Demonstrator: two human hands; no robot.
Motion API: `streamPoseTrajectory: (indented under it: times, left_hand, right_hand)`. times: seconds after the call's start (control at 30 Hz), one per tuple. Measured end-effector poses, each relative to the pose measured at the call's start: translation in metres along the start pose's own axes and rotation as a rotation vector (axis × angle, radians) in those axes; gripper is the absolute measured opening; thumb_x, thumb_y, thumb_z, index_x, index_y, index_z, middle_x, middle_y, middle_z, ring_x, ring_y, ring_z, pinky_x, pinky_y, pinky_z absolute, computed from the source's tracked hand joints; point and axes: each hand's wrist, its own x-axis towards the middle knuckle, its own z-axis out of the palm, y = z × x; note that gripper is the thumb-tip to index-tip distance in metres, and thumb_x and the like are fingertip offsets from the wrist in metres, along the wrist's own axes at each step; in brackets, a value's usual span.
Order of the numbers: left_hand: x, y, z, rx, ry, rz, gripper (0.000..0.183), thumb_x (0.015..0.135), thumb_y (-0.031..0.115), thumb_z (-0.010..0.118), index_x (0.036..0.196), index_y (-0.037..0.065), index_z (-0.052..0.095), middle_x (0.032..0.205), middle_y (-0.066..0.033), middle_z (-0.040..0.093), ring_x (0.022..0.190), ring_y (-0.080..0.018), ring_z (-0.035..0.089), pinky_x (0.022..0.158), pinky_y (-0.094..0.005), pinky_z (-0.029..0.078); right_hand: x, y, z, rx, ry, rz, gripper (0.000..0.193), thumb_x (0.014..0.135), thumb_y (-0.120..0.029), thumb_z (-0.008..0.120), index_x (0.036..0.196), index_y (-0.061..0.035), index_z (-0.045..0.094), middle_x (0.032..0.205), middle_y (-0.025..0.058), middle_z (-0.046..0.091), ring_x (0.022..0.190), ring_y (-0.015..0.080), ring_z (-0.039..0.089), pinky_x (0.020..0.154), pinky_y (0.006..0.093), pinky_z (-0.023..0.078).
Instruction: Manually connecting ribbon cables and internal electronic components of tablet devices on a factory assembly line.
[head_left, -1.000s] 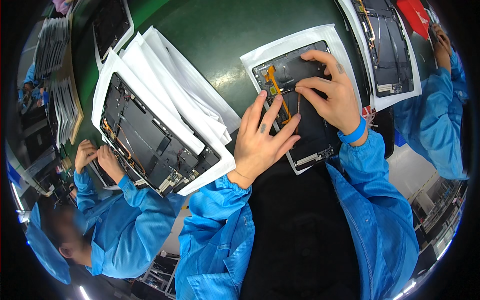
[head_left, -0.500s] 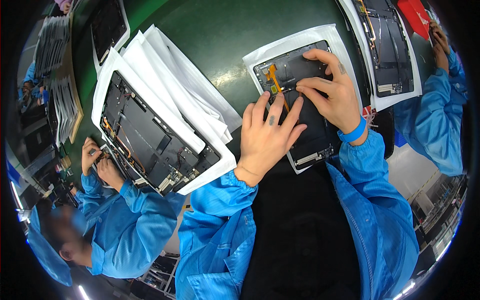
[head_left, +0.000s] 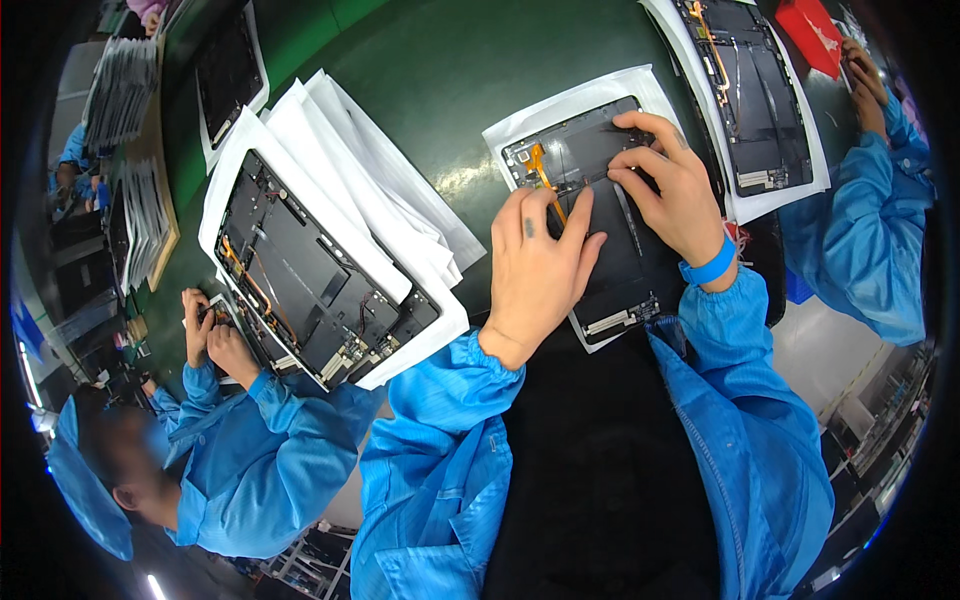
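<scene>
A black tablet housing (head_left: 590, 262) with an orange flex cable (head_left: 540, 165) near its upper left lies in front of me on a white foam sheet (head_left: 640, 80). My left hand (head_left: 538, 255) rests over the housing's left side, fingertips at the lower part of the orange cable, thumb held apart. Over the upper right part is my right hand (head_left: 670, 180), thumb and index fingertips brought together above the housing, another finger raised near its top edge. Whatever may be between those two fingertips is too small to make out. A blue band (head_left: 710, 266) circles my right wrist.
To the left, another tablet housing (head_left: 290, 250) lies on stacked white foam sleeves (head_left: 350, 150). A further housing (head_left: 750, 110) stands on white foam at right, near a red container (head_left: 810, 38). Co-workers in blue sleeves (head_left: 270, 450) work at both sides of the green table (head_left: 430, 90).
My right thumb and index finger have shifted slightly up and right, away from the left fingertips. My left fingers have drawn in a little. The view has moved slightly.
</scene>
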Motion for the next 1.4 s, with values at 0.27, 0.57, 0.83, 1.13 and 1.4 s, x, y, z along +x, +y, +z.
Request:
streamPoseTrajectory:
  times: [0.27,0.57,0.83,1.13,1.4]
  left_hand:
    - [-0.019,0.025,-0.014,-1.861,-0.370,-0.771,0.034,0.115,0.016,0.057,0.131,-0.010,0.072,0.128,-0.0189,0.076,0.114,-0.0241,0.075,0.102,-0.0387,0.062]
    - [-0.023,0.025,-0.017,-1.587,-0.388,-0.673,0.028,0.110,0.001,0.062,0.133,-0.012,0.069,0.123,-0.0202,0.077,0.108,-0.0251,0.078,0.099,-0.0378,0.066]
    - [-0.025,0.033,-0.025,-0.969,-0.267,-0.277,0.026,0.100,-0.003,0.069,0.125,-0.008,0.075,0.102,-0.0175,0.080,0.092,-0.0231,0.081,0.080,-0.0313,0.063]
    - [-0.026,0.030,-0.027,-0.891,-0.279,-0.115,0.028,0.097,-0.005,0.070,0.125,-0.007,0.074,0.100,-0.0181,0.080,0.087,-0.0282,0.081,0.078,-0.0337,0.063]
    - [-0.049,0.006,-0.034,-1.526,-0.655,-0.302,0.042,0.103,-0.008,0.064,0.144,-0.003,0.068,0.109,-0.0211,0.082,0.100,-0.0238,0.081,0.093,-0.0358,0.065]
  right_hand:
    - [-0.046,-0.050,-0.027,0.038,0.105,-0.358,0.037,0.061,-0.003,0.091,0.097,-0.0107,0.083,0.120,0.0111,0.072,0.113,0.0358,0.071,0.093,0.0445,0.059]
    - [-0.049,-0.041,-0.035,0.179,-0.060,-0.238,0.027,0.075,-0.003,0.090,0.100,-0.0059,0.081,0.109,0.0085,0.081,0.102,0.0298,0.077,0.085,0.0402,0.059]
    - [-0.047,-0.043,-0.042,0.132,-0.121,-0.253,0.025,0.074,0.003,0.085,0.097,-0.0042,0.079,0.101,0.0073,0.081,0.094,0.0287,0.078,0.075,0.0390,0.058]
    - [-0.043,-0.040,-0.043,0.119,-0.170,-0.268,0.020,0.074,0.007,0.078,0.092,-0.0020,0.073,0.091,0.0098,0.076,0.085,0.0290,0.077,0.070,0.0367,0.059]
    - [-0.058,-0.031,-0.097,-0.098,-0.024,0.225,0.008,0.086,0.003,0.069,0.094,0.0007,0.069,0.086,0.0113,0.073,0.067,0.0210,0.066,0.064,0.0298,0.052]
